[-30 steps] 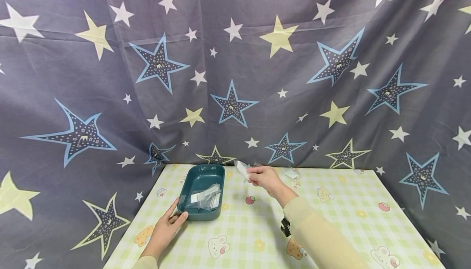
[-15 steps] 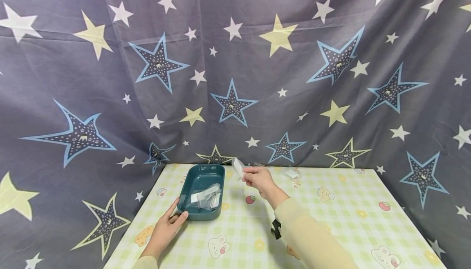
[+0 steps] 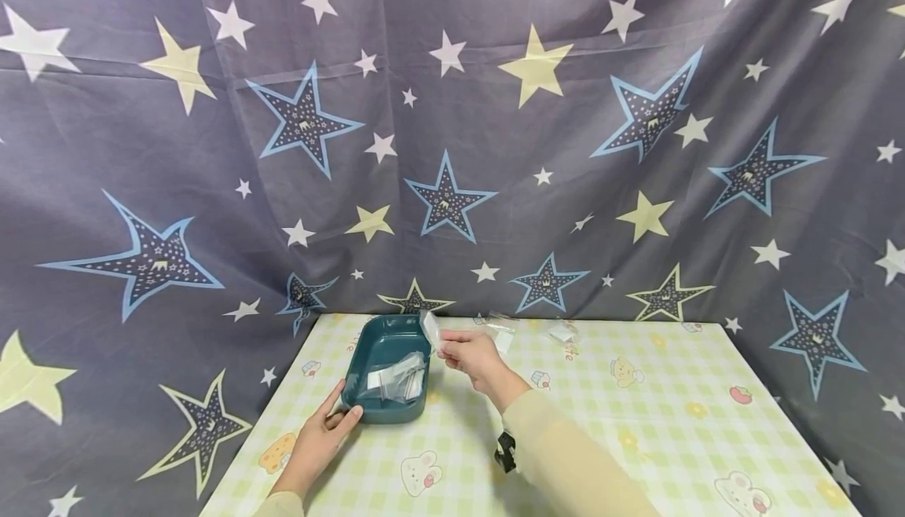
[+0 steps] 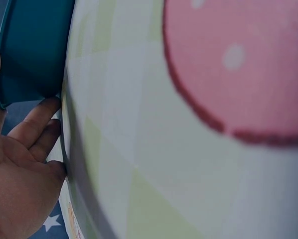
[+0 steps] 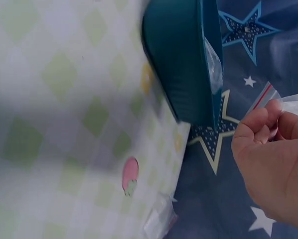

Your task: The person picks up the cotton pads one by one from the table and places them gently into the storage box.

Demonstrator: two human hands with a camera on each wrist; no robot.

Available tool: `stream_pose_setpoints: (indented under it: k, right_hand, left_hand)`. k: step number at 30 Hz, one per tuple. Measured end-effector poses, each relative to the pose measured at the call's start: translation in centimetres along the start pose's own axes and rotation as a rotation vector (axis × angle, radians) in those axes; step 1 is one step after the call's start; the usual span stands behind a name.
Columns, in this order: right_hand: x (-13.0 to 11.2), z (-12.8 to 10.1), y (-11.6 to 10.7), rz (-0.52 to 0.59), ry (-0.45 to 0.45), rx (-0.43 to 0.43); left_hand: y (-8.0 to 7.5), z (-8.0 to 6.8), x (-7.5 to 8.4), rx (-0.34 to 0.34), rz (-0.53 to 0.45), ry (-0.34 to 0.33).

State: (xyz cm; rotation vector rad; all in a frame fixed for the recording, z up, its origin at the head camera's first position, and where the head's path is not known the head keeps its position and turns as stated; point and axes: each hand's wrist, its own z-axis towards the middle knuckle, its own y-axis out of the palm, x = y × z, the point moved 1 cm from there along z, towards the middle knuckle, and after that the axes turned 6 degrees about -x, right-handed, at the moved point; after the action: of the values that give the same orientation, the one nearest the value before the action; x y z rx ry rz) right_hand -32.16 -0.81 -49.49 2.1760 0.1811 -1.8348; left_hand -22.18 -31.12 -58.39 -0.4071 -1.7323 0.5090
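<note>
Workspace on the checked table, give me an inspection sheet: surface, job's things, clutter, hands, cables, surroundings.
Surface: table, green-checked cartoon cloth.
Job's things: teal tray holding clear bags; one small clear bag held beside the tray's far right corner.
Clutter: loose bags near the far edge.
Hands: left hand holds the tray's near corner; right hand pinches the small clear bag.
Cables: nothing seen.
Surroundings: star-print curtain behind.
</note>
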Motion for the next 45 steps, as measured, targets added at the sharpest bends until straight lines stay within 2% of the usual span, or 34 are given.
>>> stream_pose_setpoints:
  k: [2,10,17,28,45]
  right_hand:
    - [0.4,0.0,0.5,0.019,-0.021,-0.016]
    - [1.4,-0.4,2.3,0.045,0.012,-0.029]
    - [1.7,-0.6,3.2,0.028,0.018,-0.031]
    - [2.7,-0.8,3.5,-0.014,0.008,-0.096]
    - [2.8,-1.4,3.2,-0.022,0.023,-0.088]
  left_hand:
    - [0.0,0.0,0.0,0.002,-0.001,0.002]
    - [0.0,0.0,0.1,0.002,0.002,0.012]
    - [0.1,0.1,0.1,-0.002,-0.006,0.013]
    - [0.1,0.2,0.1,-0.008,-0.006,0.016]
    - [0.0,0.3,-0.3,-0.016,0.000,-0.005]
